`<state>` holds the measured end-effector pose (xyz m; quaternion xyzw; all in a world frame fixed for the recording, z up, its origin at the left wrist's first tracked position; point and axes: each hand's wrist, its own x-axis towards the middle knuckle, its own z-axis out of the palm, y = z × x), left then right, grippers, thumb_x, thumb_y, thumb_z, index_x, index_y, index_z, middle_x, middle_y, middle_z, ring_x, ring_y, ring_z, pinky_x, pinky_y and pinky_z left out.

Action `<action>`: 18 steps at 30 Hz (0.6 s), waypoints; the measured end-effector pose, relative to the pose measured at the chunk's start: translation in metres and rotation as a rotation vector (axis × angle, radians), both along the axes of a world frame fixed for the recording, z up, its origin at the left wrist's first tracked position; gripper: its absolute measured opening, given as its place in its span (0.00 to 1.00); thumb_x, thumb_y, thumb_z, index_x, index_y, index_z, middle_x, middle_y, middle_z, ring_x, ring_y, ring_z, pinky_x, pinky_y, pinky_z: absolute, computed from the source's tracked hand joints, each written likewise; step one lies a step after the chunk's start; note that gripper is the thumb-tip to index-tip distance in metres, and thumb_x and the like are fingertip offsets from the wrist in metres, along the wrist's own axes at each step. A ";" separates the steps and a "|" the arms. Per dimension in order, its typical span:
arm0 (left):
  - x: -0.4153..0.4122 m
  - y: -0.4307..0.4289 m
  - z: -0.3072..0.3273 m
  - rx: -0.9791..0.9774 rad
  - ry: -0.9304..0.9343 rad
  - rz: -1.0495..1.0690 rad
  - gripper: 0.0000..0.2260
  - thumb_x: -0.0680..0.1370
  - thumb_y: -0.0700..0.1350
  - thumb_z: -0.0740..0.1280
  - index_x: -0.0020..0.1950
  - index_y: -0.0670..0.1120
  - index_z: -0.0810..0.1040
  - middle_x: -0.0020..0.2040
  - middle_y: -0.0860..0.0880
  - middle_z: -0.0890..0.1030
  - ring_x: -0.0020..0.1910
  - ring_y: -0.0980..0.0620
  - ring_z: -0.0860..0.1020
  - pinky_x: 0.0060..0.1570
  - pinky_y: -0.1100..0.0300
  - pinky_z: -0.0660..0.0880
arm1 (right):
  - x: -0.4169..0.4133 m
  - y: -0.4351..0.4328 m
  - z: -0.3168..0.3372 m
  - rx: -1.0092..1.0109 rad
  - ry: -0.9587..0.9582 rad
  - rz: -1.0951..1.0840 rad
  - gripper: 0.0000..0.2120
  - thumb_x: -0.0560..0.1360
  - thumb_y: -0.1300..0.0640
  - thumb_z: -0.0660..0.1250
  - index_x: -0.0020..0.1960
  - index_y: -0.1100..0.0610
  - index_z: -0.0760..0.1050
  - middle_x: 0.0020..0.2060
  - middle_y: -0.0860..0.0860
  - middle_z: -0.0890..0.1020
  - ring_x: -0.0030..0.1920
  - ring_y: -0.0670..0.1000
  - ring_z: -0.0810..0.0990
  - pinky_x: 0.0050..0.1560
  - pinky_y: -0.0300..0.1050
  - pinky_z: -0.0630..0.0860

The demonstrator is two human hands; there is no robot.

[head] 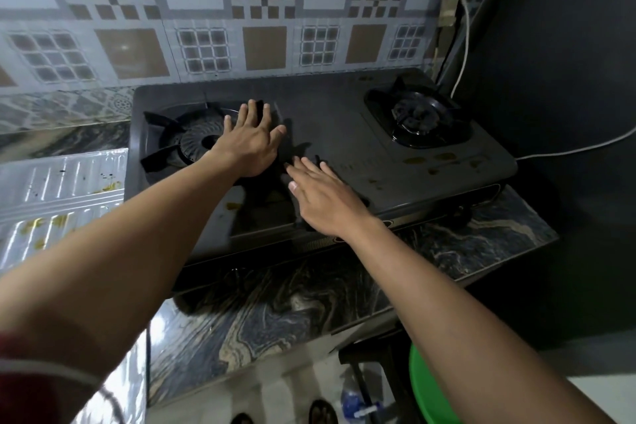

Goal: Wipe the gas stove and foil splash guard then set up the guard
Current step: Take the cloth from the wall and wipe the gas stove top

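Note:
A dark two-burner gas stove sits on a marbled counter, with yellowish grease spots near its front right and front left. My left hand is spread flat, palm down, over the stove top beside the left burner. Just in front of it, my right hand hovers flat over the stove's middle, fingers apart. Neither hand holds anything. The foil splash guard lies flat to the left of the stove, ribbed and silver, with yellow and dark stains.
The right burner sits near the dark right wall. A white cable runs down the corner behind the stove. Patterned tiles cover the back wall. The marbled counter extends toward me. A green basin and a bottle are on the floor below.

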<state>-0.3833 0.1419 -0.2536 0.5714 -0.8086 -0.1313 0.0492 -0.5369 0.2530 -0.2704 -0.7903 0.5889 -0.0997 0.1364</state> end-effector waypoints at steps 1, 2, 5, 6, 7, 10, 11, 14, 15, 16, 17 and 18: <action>-0.001 0.000 0.000 0.007 -0.019 0.001 0.29 0.84 0.55 0.47 0.81 0.44 0.45 0.81 0.39 0.41 0.80 0.41 0.40 0.75 0.38 0.41 | -0.002 -0.001 0.000 0.000 0.002 -0.005 0.23 0.85 0.53 0.47 0.79 0.58 0.55 0.79 0.53 0.56 0.79 0.49 0.49 0.78 0.48 0.45; -0.001 0.000 0.002 0.016 -0.048 -0.005 0.28 0.84 0.54 0.47 0.81 0.45 0.46 0.81 0.39 0.41 0.79 0.40 0.39 0.75 0.37 0.41 | -0.005 -0.001 -0.001 -0.003 0.004 -0.014 0.23 0.85 0.54 0.47 0.79 0.58 0.55 0.79 0.53 0.55 0.79 0.49 0.49 0.78 0.49 0.45; -0.003 -0.004 0.001 0.025 -0.111 -0.016 0.26 0.84 0.52 0.47 0.81 0.48 0.49 0.81 0.39 0.41 0.79 0.39 0.39 0.75 0.36 0.42 | -0.015 -0.002 -0.002 -0.008 -0.012 -0.046 0.24 0.85 0.54 0.47 0.80 0.57 0.54 0.80 0.54 0.54 0.79 0.50 0.49 0.79 0.49 0.45; -0.003 -0.005 0.000 0.027 -0.098 0.000 0.27 0.84 0.53 0.47 0.82 0.47 0.47 0.81 0.39 0.40 0.79 0.40 0.39 0.75 0.36 0.42 | -0.020 -0.003 -0.003 -0.007 -0.019 -0.059 0.24 0.85 0.54 0.47 0.80 0.57 0.53 0.80 0.54 0.54 0.79 0.50 0.49 0.79 0.49 0.45; -0.003 -0.006 -0.001 0.028 -0.080 0.020 0.28 0.84 0.54 0.46 0.81 0.45 0.46 0.81 0.39 0.40 0.79 0.40 0.39 0.75 0.37 0.42 | -0.027 -0.004 -0.003 -0.007 -0.022 -0.074 0.24 0.85 0.54 0.47 0.80 0.57 0.53 0.80 0.54 0.54 0.79 0.50 0.49 0.79 0.49 0.45; -0.002 -0.008 -0.003 0.035 -0.057 0.046 0.29 0.84 0.56 0.45 0.81 0.45 0.44 0.81 0.39 0.40 0.80 0.42 0.39 0.75 0.39 0.41 | -0.050 -0.009 -0.003 -0.009 -0.018 -0.130 0.24 0.85 0.53 0.48 0.80 0.57 0.53 0.80 0.54 0.54 0.79 0.50 0.49 0.79 0.49 0.45; -0.003 -0.008 -0.004 0.029 -0.058 0.044 0.29 0.84 0.57 0.45 0.81 0.45 0.44 0.81 0.39 0.40 0.80 0.42 0.40 0.76 0.39 0.42 | -0.057 -0.010 -0.003 -0.012 -0.013 -0.150 0.24 0.85 0.53 0.48 0.80 0.57 0.53 0.79 0.54 0.55 0.79 0.50 0.50 0.79 0.49 0.45; -0.004 -0.007 -0.005 0.003 -0.057 0.049 0.29 0.84 0.57 0.44 0.81 0.44 0.45 0.81 0.39 0.41 0.80 0.41 0.41 0.76 0.39 0.42 | -0.070 -0.011 -0.002 -0.004 -0.015 -0.175 0.24 0.85 0.53 0.48 0.80 0.56 0.53 0.79 0.54 0.55 0.79 0.51 0.50 0.79 0.49 0.45; -0.005 -0.006 -0.005 -0.004 -0.058 0.058 0.29 0.84 0.57 0.44 0.81 0.44 0.45 0.81 0.39 0.42 0.80 0.41 0.41 0.76 0.38 0.42 | -0.072 -0.011 -0.002 -0.002 -0.024 -0.175 0.24 0.85 0.53 0.48 0.80 0.55 0.52 0.79 0.54 0.55 0.79 0.51 0.50 0.79 0.49 0.45; -0.006 -0.005 -0.004 -0.014 -0.066 0.067 0.30 0.83 0.58 0.44 0.81 0.44 0.45 0.81 0.39 0.42 0.80 0.41 0.41 0.76 0.38 0.42 | -0.073 -0.011 -0.001 -0.003 -0.034 -0.172 0.24 0.85 0.53 0.48 0.80 0.53 0.52 0.79 0.54 0.55 0.79 0.51 0.50 0.78 0.49 0.45; -0.009 -0.003 -0.003 -0.023 -0.084 0.072 0.31 0.83 0.59 0.44 0.81 0.44 0.45 0.81 0.39 0.43 0.80 0.40 0.41 0.76 0.37 0.42 | -0.074 -0.011 0.000 -0.002 -0.040 -0.168 0.24 0.85 0.53 0.48 0.80 0.52 0.52 0.79 0.54 0.55 0.79 0.52 0.50 0.78 0.49 0.45; -0.012 -0.001 -0.001 -0.036 -0.110 0.070 0.32 0.83 0.61 0.44 0.81 0.45 0.45 0.81 0.39 0.43 0.80 0.39 0.41 0.75 0.36 0.41 | -0.075 -0.012 0.000 0.000 -0.040 -0.165 0.24 0.85 0.53 0.48 0.80 0.51 0.52 0.79 0.54 0.55 0.79 0.52 0.50 0.78 0.49 0.45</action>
